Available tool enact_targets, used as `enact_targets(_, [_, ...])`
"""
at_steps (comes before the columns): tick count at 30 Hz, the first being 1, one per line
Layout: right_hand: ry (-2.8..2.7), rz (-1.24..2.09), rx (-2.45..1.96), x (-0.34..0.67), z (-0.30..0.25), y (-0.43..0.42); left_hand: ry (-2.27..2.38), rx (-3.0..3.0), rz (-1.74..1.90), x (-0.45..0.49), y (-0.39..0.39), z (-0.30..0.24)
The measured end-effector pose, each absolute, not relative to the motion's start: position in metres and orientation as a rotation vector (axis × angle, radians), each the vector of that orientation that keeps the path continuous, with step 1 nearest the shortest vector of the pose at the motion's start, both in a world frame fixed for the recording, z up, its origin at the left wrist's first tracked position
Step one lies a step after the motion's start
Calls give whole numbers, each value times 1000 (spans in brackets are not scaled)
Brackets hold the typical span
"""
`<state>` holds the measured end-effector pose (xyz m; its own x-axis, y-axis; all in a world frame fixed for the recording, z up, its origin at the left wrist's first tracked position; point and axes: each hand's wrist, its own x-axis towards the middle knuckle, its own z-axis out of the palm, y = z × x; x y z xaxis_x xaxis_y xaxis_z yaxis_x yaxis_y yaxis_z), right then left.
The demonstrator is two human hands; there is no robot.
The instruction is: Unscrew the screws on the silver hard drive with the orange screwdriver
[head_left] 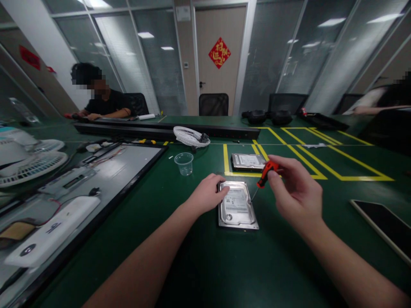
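A silver hard drive (238, 206) lies flat on the green table (199, 256) in front of me. My left hand (207, 194) rests on its upper left corner, fingers curled against the edge. My right hand (297, 192) is closed around a small screwdriver (265, 174) with an orange-red and black handle. Its thin shaft slants down to the drive's right edge. A second hard drive (248, 161) sits farther back, inside a yellow taped outline.
A clear plastic cup (184, 163) stands left of the drives. A white basket (190, 136) lies behind it. A large opened panel (105, 171) with boards fills the left. White fan grilles (32, 164) sit far left. A dark tablet (383, 224) lies right. A person sits at the far left, another at the far right.
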<state>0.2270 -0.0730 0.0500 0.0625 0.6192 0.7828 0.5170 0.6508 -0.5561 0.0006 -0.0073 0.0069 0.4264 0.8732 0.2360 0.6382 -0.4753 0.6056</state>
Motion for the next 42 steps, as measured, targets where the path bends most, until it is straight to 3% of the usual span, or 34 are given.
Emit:
enact_targets(22, [-1516, 213, -947, 224, 49, -77, 1291, 2251, 731, 1, -9, 10])
enact_targets(33, [-1550, 84, -969, 227, 49, -70, 1277, 2247, 753, 0, -8, 7])
enact_targets(42, [-1494, 254, -921, 224, 50, -77, 1279, 2250, 737, 0, -9, 10])
